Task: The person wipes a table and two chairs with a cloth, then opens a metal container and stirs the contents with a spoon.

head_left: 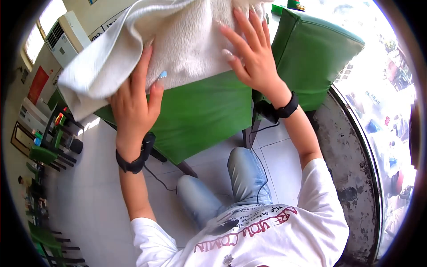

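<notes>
A white, fluffy towel is draped over a green padded chair, with its left part folded over and hanging past the chair's side. My left hand is at the towel's lower left edge, thumb and index finger stretched apart against the cloth; the fold partly hides its other fingers. On the right part of the towel, my right hand lies with fingers spread. Both wrists wear black bands with cables.
Another green chair stands at the right, beside a worn ledge under a bright window. To the left are a white air conditioner and more green chairs. My knees are just below the draped chair.
</notes>
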A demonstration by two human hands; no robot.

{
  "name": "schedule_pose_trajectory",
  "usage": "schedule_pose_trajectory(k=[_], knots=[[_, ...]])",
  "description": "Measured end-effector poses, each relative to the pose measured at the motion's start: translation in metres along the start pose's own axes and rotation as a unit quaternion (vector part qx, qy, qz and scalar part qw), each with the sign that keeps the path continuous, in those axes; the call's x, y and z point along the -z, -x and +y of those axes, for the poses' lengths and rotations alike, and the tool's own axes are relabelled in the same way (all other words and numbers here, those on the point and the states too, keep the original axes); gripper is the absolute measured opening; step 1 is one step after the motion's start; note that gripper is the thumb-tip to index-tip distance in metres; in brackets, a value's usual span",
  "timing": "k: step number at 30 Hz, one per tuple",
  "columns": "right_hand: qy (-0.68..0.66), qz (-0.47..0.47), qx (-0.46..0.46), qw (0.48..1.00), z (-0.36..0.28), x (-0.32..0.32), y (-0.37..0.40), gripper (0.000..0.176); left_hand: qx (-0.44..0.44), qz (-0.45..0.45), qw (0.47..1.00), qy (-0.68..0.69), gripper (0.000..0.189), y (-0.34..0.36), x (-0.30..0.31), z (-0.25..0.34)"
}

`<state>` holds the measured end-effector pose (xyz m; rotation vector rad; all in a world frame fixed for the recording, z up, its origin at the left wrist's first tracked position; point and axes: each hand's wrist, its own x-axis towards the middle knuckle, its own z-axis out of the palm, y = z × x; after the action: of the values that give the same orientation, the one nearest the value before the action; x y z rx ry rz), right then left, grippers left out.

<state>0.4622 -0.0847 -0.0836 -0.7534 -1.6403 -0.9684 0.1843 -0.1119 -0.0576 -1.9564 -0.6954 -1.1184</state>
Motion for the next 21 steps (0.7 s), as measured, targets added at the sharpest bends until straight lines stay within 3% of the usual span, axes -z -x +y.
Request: schedule_pose_trajectory(k=[2,4,6,7,10,14,16,21], knots=[[-0.033,-0.063,-0.008,0.997,0.017,0.030,-0.036,0.048,-0.095,-0.021,0.994,-0.039,0.047,-0.045,0.004,0.000],[-0.082,-0.051,-0.009,0.995,0.037,0.035,-0.055,0.035,-0.097,-0.039,0.995,-0.005,0.047,-0.064,-0.012,0.007],[-0.074,-0.113,-0.011,0.991,0.042,0.050,-0.062,0.036,-0.089,-0.044,0.994,-0.043,0.045,-0.075,-0.029,0.021],[-0.081,-0.152,-0.132,0.976,0.050,0.038,-0.060,0.033,-0.085,-0.045,0.993,-0.064,0.045,-0.079,-0.033,0.026],[-0.028,-0.080,0.013,0.996,0.039,0.039,-0.069,0.036,-0.044,-0.097,0.992,-0.073,0.045,-0.082,-0.028,0.031],[-0.066,-0.113,0.061,0.990,0.020,0.006,-0.081,0.050,-0.025,-0.078,0.996,-0.027,0.038,-0.073,-0.008,0.001],[-0.074,-0.153,0.068,0.983,-0.003,-0.012,-0.095,0.065,0.038,-0.118,0.992,-0.012,0.037,-0.067,0.019,-0.016],[-0.135,-0.215,0.080,0.964,-0.079,-0.048,-0.130,0.070,0.158,-0.138,0.977,0.042,0.035,-0.034,0.071,-0.063]])
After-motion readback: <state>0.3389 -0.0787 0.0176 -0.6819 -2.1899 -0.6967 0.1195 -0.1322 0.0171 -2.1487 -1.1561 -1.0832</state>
